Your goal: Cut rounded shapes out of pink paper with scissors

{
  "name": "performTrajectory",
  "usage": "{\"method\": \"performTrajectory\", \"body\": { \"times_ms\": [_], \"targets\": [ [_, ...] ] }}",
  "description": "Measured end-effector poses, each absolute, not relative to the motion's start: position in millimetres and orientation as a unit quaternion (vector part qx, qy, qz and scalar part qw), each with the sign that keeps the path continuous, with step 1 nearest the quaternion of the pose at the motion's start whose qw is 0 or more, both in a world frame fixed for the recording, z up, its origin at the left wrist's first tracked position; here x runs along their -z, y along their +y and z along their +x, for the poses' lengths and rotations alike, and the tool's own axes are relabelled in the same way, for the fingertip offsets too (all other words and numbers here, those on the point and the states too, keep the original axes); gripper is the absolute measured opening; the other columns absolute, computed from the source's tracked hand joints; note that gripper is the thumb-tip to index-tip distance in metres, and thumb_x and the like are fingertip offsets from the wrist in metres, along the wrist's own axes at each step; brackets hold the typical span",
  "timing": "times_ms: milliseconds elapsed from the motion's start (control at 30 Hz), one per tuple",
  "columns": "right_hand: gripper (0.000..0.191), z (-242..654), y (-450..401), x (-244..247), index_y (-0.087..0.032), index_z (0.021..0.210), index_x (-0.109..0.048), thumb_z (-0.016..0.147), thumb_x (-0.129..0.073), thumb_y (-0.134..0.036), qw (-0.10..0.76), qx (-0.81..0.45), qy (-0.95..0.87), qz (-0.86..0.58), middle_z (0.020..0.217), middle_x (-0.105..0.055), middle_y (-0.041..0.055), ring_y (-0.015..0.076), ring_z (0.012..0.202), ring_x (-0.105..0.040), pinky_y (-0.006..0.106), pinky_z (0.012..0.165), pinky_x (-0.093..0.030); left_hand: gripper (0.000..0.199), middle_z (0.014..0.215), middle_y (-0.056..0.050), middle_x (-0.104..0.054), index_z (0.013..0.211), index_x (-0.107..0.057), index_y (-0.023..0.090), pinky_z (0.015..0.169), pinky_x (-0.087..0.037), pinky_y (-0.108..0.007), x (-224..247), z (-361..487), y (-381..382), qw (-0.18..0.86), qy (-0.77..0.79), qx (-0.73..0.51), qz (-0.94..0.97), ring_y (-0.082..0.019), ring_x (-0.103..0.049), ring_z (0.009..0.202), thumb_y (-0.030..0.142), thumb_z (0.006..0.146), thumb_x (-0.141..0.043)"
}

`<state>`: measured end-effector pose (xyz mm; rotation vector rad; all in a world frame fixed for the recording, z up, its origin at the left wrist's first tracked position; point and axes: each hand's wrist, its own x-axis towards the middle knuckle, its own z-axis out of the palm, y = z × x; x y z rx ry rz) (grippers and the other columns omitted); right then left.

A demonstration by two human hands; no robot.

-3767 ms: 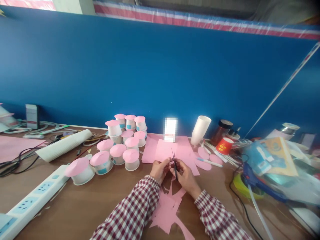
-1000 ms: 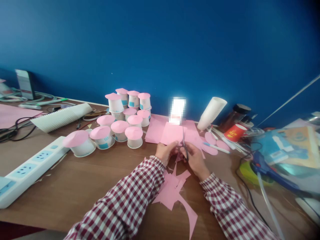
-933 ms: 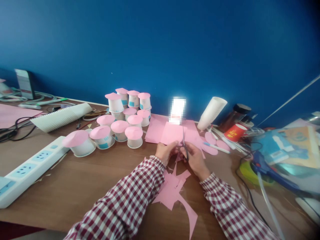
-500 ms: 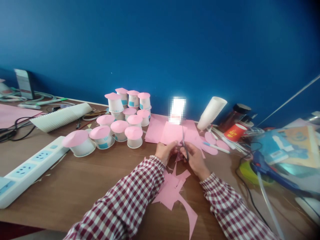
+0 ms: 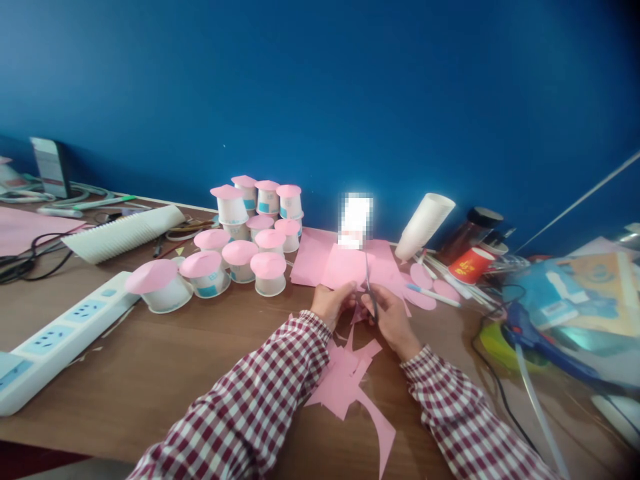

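Observation:
My right hand (image 5: 393,319) is closed around the handles of a pair of scissors (image 5: 370,293), whose blades point away from me. My left hand (image 5: 333,303) pinches pink paper right beside the blades; the held piece blends with the pink sheets behind, so its outline is hard to make out. Those pink paper sheets (image 5: 310,263) lie flat just beyond my hands. Below my hands, pink paper scraps (image 5: 343,380) are spread on the brown table (image 5: 200,373).
Paper cups with pink cone tops (image 5: 240,253) stand in a group at left. Nearby are a power strip (image 5: 65,333) and stacked cups (image 5: 125,233). Rightward are another cup stack (image 5: 425,227), a marker (image 5: 433,295), a red cup (image 5: 470,265) and a blue glue gun (image 5: 545,347) with its cord.
Almost nothing differs. Both hands and the scissors stay in the same place, and the whole view has shifted only very slightly.

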<state>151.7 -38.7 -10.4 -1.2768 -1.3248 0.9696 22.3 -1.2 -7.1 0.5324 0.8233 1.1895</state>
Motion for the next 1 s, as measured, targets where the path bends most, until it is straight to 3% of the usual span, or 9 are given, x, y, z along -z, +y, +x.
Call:
{"method": "performTrajectory", "body": {
  "times_ms": [733, 1000],
  "targets": [
    [0.041, 151.3, -39.9, 9.3, -0.014, 0.105, -0.064, 0.078, -0.068, -0.045, 0.516, -0.413, -0.538, -0.524, 0.06, -0.054, -0.0023, 0.0095, 0.046, -0.046, 0.02, 0.037, -0.035, 0.027, 0.056, -0.004, -0.061, 0.062, -0.066, 0.006, 0.045, -0.046, -0.016, 8.5, 22.8, -1.2, 0.719, 0.366, -0.54, 0.24, -0.007, -0.056, 0.048, 0.026, 0.056, -0.083],
    [0.039, 155.6, -37.8, 10.2, -0.015, 0.102, -0.065, 0.078, -0.067, -0.046, 0.524, -0.388, -0.537, -0.536, 0.058, -0.055, -0.0013, 0.0122, 0.048, -0.051, 0.023, 0.042, -0.042, 0.027, 0.055, -0.002, -0.059, 0.063, -0.065, 0.006, 0.042, -0.044, -0.015, 8.3, 23.3, -0.6, 0.712, 0.373, -0.544, 0.239, -0.006, -0.053, 0.046, 0.025, 0.056, -0.083]
  ]
}}
